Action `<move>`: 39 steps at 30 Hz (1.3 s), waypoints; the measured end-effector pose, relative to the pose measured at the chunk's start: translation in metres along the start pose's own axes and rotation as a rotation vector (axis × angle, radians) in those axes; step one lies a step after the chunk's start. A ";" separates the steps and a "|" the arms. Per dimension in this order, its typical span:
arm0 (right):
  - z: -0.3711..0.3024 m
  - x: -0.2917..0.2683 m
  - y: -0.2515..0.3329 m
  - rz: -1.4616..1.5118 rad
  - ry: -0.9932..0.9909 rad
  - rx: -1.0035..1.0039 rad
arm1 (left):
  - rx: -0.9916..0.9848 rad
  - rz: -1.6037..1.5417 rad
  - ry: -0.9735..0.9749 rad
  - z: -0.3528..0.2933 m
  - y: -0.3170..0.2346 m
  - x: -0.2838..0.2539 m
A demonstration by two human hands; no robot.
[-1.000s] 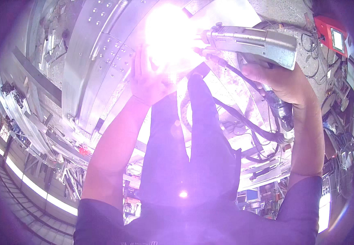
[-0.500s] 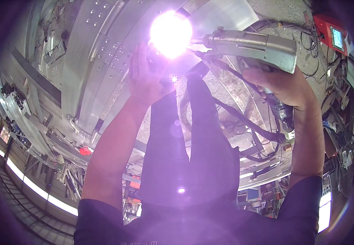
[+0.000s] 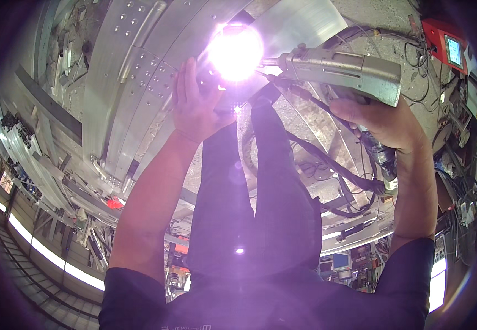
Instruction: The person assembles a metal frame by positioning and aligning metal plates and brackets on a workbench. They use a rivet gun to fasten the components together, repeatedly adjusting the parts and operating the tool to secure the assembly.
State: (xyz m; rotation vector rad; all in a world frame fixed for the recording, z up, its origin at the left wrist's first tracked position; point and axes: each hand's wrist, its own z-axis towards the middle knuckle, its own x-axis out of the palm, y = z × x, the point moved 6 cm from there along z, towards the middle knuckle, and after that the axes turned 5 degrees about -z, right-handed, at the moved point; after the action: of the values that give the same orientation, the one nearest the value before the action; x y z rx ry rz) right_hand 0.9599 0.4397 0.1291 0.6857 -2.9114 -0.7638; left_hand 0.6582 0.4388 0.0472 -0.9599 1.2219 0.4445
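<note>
While the right hand (image 3: 380,124) stays clamped on the silver torch (image 3: 343,70), the glare (image 3: 236,53) just left of it has shrunk and crept right, suggesting work advancing; whether the nearby left hand (image 3: 194,110) holds anything, I cannot tell.

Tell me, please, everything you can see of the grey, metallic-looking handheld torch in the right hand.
The grey, metallic-looking handheld torch has a long, boxy body, a small knob near the front, and a thin nozzle pointing left toward a blinding white-violet glare, which hides its tip. It slants slightly, its rear end lower in the picture. The bare right hand holds it near the rear, covering part of it.
</note>
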 end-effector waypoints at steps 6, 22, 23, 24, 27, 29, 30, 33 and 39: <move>-0.003 0.000 -0.007 0.082 0.001 0.001 | -0.027 -0.010 0.049 0.001 0.001 -0.001; -0.086 0.010 -0.067 0.626 -0.284 -0.483 | 0.053 -0.052 -0.013 -0.008 0.001 -0.004; -0.095 0.025 -0.070 0.484 -0.425 -0.428 | 0.058 -0.058 -0.022 -0.009 0.001 -0.004; -0.100 0.041 -0.070 0.371 -0.489 -0.414 | 0.062 -0.065 -0.031 -0.008 0.001 -0.004; -0.115 0.099 -0.064 0.075 -0.554 -0.374 | 0.034 -0.075 0.002 -0.009 0.001 -0.006; -0.122 0.142 -0.042 -0.224 -0.640 -0.392 | 0.034 -0.092 0.017 -0.014 0.005 -0.012; -0.122 0.163 -0.034 -0.345 -0.654 -0.388 | 0.011 -0.057 0.034 -0.022 0.009 -0.020; -0.115 0.224 -0.028 -0.434 -0.542 -0.304 | -0.080 -0.134 -0.026 -0.066 0.036 -0.042; -0.084 0.304 -0.007 -0.589 -0.490 -0.298 | -0.246 -0.082 0.154 -0.164 0.077 -0.040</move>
State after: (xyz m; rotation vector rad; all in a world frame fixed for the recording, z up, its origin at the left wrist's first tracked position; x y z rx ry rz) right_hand 0.7028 0.2646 0.1816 1.5320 -2.8762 -1.5818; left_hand 0.4924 0.3564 0.0495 -1.2695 1.2803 0.4702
